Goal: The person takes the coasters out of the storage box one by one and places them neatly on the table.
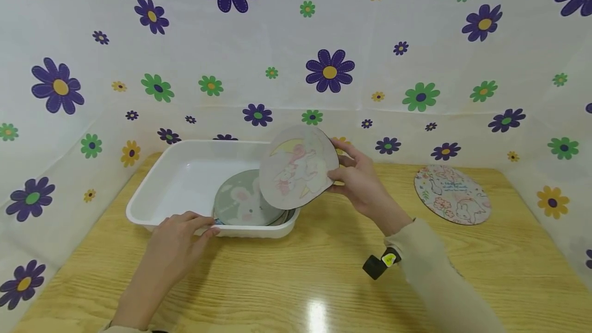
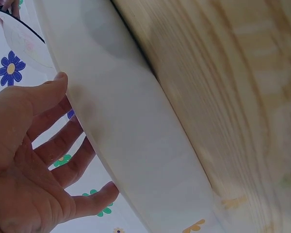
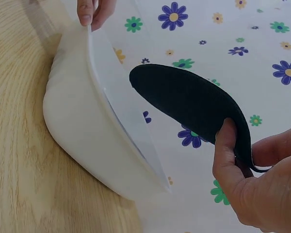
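My right hand (image 1: 358, 176) pinches the edge of a round mouse pad (image 1: 296, 168) printed with a pale pink and yellow drawing. It is tilted over the right end of a white plastic basin (image 1: 152, 184), and its black underside (image 3: 189, 97) shows in the right wrist view. Inside the basin lies a grey-green round mouse pad (image 1: 240, 202) with a white rabbit face, partly hidden by the held one; another edge shows beneath it. My left hand (image 1: 180, 240) grips the basin's front rim, thumb outside and fingers over the inner side.
Another round mouse pad (image 1: 452, 194), with flowers, rabbits and blue lettering, lies flat on the wooden table (image 1: 324, 266) at the right. A white cloth (image 1: 277, 40) printed with flowers hangs behind the table and along its sides.
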Available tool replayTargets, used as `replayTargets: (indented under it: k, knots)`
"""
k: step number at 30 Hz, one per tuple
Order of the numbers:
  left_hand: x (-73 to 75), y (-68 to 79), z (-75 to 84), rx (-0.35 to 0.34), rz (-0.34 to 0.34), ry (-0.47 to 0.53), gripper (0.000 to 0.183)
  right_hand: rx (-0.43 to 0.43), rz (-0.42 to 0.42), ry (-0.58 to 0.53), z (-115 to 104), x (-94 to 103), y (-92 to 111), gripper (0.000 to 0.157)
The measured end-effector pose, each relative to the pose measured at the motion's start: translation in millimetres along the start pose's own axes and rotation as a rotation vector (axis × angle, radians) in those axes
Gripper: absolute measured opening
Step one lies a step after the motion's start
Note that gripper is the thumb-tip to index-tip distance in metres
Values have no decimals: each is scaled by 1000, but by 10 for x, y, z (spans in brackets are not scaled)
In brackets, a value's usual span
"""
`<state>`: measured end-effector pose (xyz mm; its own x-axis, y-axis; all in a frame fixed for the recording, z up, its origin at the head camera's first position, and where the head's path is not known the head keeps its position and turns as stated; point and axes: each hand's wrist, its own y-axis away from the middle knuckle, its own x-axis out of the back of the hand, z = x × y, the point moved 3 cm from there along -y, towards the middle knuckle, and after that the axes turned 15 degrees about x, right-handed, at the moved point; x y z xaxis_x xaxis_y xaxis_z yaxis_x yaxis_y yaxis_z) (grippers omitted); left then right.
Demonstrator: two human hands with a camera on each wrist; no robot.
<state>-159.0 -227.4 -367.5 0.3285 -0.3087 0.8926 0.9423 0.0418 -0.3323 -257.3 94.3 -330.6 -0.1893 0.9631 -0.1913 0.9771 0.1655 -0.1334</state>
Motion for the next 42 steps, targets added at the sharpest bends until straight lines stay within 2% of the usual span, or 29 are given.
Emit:
replayTargets:
  k: [25, 42]
  knots:
    - [7, 13, 7, 3, -5, -10, 24, 17, 51, 70, -54, 423, 127, 69]
    - [6, 8, -1, 4, 0, -9, 24, -5, 117, 119, -54, 852, 242, 70]
